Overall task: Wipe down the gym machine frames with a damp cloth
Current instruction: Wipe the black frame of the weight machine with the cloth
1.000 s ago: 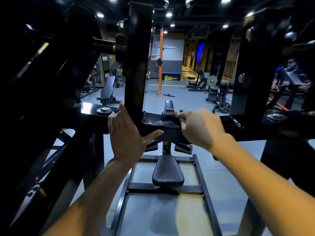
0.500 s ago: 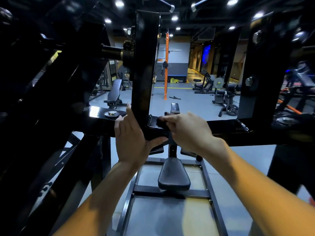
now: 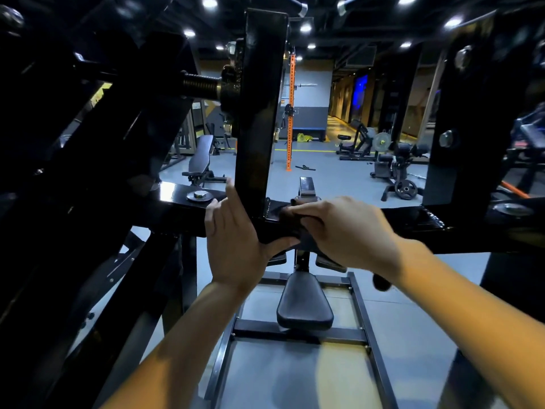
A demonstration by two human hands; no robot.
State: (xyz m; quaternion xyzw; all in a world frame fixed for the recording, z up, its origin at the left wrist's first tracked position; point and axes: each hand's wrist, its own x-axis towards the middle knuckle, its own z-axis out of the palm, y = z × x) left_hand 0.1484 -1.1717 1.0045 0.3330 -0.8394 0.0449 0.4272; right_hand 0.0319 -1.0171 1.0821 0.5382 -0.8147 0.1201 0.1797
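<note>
Cloth [image 3: 287,215] bunched under your right hand [image 3: 345,228], gripped against crossbar [image 3: 413,222] beside upright post [image 3: 259,113]. Left hand [image 3: 233,246] flat, fingers straight, bracing. Risk: knuckles jamming into post weld; corner likely missed.

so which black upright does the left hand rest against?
The near-centre upright post, rising from the crossbar. The left hand lies open against its base, beside the cloth gripped by the right hand. The right-side upright stands untouched.

cloth [image 3: 284,215]: dark, bunched on crossbar | crossbar [image 3: 177,212]: black, glossy, horizontal; joins upright post [image 3: 259,113]
</note>
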